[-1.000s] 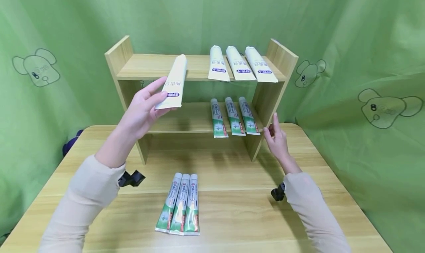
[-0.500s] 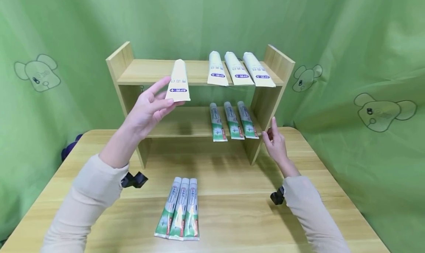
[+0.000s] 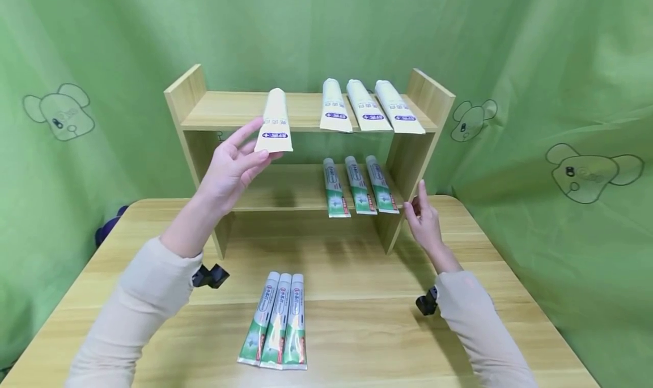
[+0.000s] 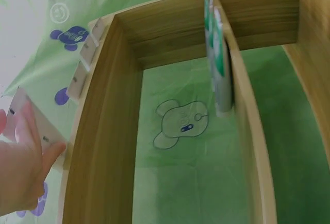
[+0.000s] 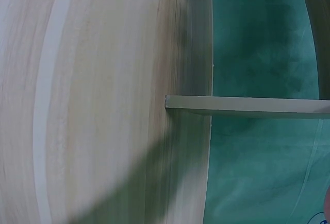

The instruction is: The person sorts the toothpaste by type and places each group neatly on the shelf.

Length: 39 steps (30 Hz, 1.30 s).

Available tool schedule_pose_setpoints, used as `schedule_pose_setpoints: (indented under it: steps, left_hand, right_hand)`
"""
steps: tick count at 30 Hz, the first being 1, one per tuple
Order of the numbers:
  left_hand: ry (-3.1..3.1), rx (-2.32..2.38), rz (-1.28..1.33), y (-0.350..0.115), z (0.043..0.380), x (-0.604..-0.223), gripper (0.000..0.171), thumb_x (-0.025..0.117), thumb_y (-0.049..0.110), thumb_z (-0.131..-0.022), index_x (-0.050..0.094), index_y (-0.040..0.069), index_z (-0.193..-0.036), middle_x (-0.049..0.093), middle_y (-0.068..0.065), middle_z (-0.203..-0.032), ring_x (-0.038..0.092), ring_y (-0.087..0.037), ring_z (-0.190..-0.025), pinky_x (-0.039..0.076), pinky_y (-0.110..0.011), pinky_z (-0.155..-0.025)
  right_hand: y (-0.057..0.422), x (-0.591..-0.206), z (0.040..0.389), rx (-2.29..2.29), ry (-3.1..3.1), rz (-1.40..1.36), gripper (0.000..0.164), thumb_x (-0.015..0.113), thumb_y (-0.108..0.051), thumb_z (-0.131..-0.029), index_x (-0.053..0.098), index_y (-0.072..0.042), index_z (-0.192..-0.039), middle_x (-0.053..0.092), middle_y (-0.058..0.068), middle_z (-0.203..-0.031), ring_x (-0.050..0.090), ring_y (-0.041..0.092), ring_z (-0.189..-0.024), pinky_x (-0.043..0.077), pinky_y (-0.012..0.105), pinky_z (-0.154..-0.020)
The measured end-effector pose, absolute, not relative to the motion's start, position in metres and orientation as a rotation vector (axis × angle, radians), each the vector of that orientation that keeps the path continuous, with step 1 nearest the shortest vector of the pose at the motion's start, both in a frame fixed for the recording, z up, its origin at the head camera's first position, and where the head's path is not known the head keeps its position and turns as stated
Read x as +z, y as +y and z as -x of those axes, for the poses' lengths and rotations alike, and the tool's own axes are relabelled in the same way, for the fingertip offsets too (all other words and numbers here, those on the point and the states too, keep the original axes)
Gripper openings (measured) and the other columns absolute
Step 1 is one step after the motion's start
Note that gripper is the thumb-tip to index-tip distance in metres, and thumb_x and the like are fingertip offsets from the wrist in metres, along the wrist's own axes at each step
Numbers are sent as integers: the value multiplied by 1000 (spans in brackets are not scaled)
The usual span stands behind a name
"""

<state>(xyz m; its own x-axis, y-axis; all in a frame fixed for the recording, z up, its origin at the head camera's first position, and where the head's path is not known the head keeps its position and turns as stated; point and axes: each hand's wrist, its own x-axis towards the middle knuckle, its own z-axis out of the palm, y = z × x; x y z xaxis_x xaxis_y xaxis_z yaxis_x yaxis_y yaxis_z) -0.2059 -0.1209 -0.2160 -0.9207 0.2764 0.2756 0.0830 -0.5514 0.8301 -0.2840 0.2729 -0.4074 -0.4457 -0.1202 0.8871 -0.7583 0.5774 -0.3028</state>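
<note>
In the head view my left hand [image 3: 229, 170] holds a white toothpaste tube [image 3: 275, 124] at the front of the wooden rack's upper shelf [image 3: 229, 106], left of centre. My thumb is at the tube's flat near end and a finger lies along its left side. The left wrist view shows this tube [image 4: 38, 118] beside the shelf edge; whether it rests on the board I cannot tell. My right hand [image 3: 425, 224] touches the rack's right side panel [image 3: 413, 158], index finger straight, thumb near the front edge. Part of its fingers is hidden.
More white tubes [image 3: 334, 107] lie on the upper shelf's right part. Green-and-silver toothpaste tubes [image 3: 335, 190] lie on the middle shelf [image 3: 270, 187], jutting over its edge. Others [image 3: 278, 320] lie side by side on the table [image 3: 367, 331]. A green curtain [image 3: 316, 31] hangs behind.
My left hand has moved the white tube up and back over the upper shelf's front and straightened it. It has barely moved in the last half second. My right hand stays at the panel.
</note>
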Motion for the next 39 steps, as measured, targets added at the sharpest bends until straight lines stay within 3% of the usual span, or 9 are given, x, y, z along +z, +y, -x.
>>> schedule_pose_setpoints:
  steps: [10, 12, 25, 39]
  left_hand:
    - [1607, 2606, -512, -109, 211, -218, 49, 47, -11, -88, 38, 8, -132, 55, -9, -111, 65, -15, -76, 54, -19, -78]
    - [1610, 2609, -531, -109, 212, -219, 50, 49, -11, -87, 37, 6, -133, 57, -9, -110, 65, -15, -76, 54, -19, -77]
    - [1631, 2601, -519, -108, 225, -214, 55, 51, -7, -88, 37, 8, -138, 58, -13, -110, 65, -17, -74, 54, -18, -75]
    - [1574, 2597, -498, -99, 234, -215, 56, 52, -6, -88, 35, 10, -140, 63, -12, -86, 65, -16, -71, 55, -18, -69]
  right_hand:
    - [267, -401, 278, 883, -1878, -718, 84, 53, 19, -78, 21, -18, -146, 45, 15, -61, 36, 1, -59, 30, 5, -51]
    - [261, -395, 272, 879, -1872, -724, 89, 52, 25, -73, 21, -16, -146, 45, 17, -61, 37, 5, -57, 29, 4, -52]
    - [253, -380, 264, 870, -1857, -740, 88, 52, 27, -71, 23, -13, -145, 44, 20, -60, 37, 16, -53, 28, 7, -51]
    - [252, -382, 261, 874, -1887, -720, 86, 52, 25, -73, 22, -12, -145, 45, 21, -61, 38, 18, -53, 28, 9, -51]
